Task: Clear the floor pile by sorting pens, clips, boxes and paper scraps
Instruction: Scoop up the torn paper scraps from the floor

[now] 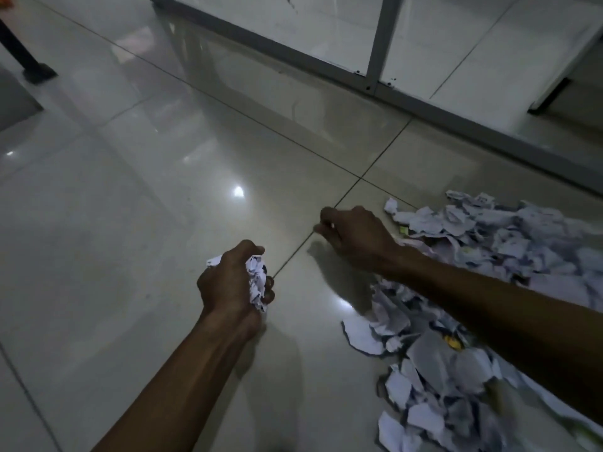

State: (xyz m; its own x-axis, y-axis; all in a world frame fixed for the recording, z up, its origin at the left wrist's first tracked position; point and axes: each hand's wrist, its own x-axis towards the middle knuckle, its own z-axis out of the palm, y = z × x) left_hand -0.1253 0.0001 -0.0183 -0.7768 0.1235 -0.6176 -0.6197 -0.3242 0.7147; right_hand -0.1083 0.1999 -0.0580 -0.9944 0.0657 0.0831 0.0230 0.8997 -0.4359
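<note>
My left hand (233, 282) grips a crumpled wad of white paper scraps (257, 280) just above the floor, left of centre. My right hand (354, 236) reaches out over the tile joint with its fingers curled in a pinch. A tiny pale scrap (332, 225) shows between the fingertips. The pile of torn white paper scraps (463, 324) spreads over the floor at the right, partly under my right forearm. A few small yellow bits (453, 342) lie among the scraps. No pens, clips or boxes are visible.
Glossy pale floor tiles (146, 207) stretch to the left and ahead. A grey metal frame with glass panels (375, 73) runs across the back right. A dark furniture leg (36, 70) stands at the far left.
</note>
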